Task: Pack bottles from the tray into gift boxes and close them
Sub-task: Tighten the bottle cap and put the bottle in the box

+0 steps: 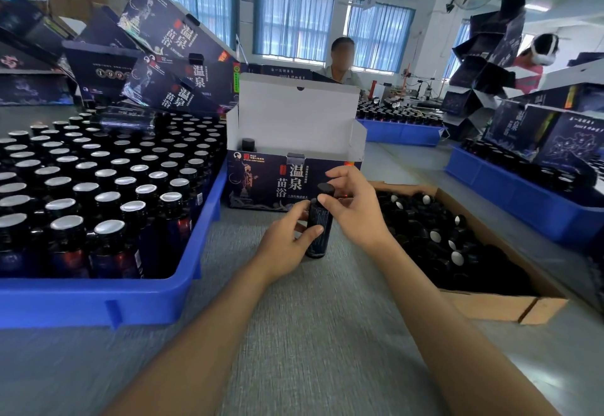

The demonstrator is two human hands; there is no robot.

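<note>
A dark bottle [318, 239] stands upright on the grey table in front of an open gift box [261, 180]. My left hand [287, 239] grips the bottle's body from the left. My right hand [353, 206] pinches its black cap [326, 189] with thumb and fingers. The gift box is dark blue with a white lid flap raised behind it; one capped bottle [248, 145] shows inside at its left end. A blue tray [108, 298] at the left holds several foil-topped bottles [108, 229].
A cardboard box [496, 304] of black caps lies at the right. Folded gift boxes [170, 56] are stacked behind the tray. More blue trays [510, 193] and boxes stand at the far right. A person [341, 66] sits across the table.
</note>
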